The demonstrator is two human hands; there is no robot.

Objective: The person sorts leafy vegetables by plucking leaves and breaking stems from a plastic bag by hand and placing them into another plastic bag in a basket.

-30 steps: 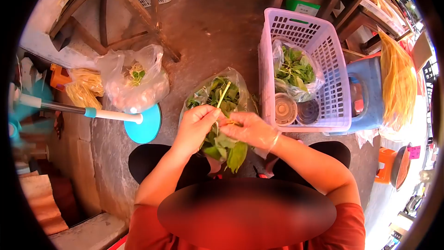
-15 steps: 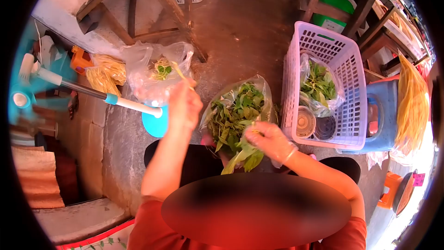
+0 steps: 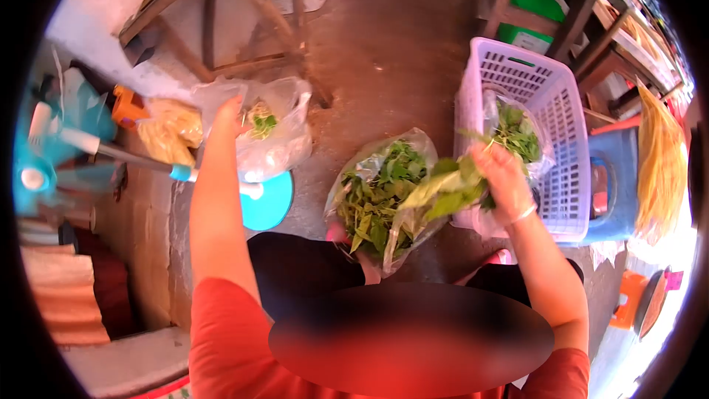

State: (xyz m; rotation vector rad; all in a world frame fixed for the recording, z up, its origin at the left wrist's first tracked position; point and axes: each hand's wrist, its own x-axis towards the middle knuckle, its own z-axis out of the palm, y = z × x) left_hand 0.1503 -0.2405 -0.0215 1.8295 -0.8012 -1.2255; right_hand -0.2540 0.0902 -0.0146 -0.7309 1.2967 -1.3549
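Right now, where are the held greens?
Head view, right of centre: the leafy greens are in the right hand, at the left side of the lilac crate, leaves pointing toward the centre plastic bag.

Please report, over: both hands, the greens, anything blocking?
Left hand at a clear plastic bag, grip unclear. Right hand holding leafy greens. Basket partly behind right hand in view; no clear obstruction.

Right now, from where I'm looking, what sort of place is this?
Perhaps a market stall or small shop's work corner: bagged leafy greens, a big plastic basket and wooden table legs suggest it.
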